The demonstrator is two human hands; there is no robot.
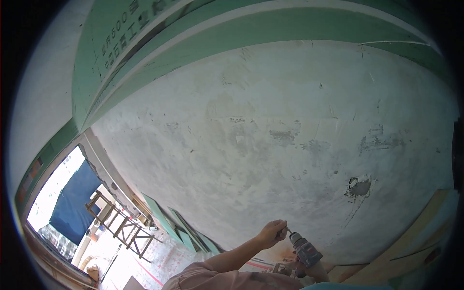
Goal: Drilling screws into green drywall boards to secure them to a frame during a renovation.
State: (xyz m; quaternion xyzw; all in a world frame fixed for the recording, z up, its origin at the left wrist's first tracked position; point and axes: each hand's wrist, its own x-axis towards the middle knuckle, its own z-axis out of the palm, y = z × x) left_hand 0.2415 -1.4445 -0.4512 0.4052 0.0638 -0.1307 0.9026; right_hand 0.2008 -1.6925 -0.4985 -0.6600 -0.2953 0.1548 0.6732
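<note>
A dark cordless drill (307,252) is low in the picture, right of the middle, its chuck and thin bit angled up and to the left. My right hand (315,271) is wrapped round its grip, largely hidden behind the drill body. My left hand (273,235) reaches in from the lower left, its fingers pinched together at the tip of the bit. Whatever is between those fingertips is too small to name. Both hands are in front of a grey plastered wall (232,159).
Green boards (270,26) run along the top of the wall. A rough hole (358,187) breaks the plaster at right. Green sheets (181,232) lean at the wall's foot. A wooden trestle (123,227) stands near the window opening. A large board (411,241) leans at lower right.
</note>
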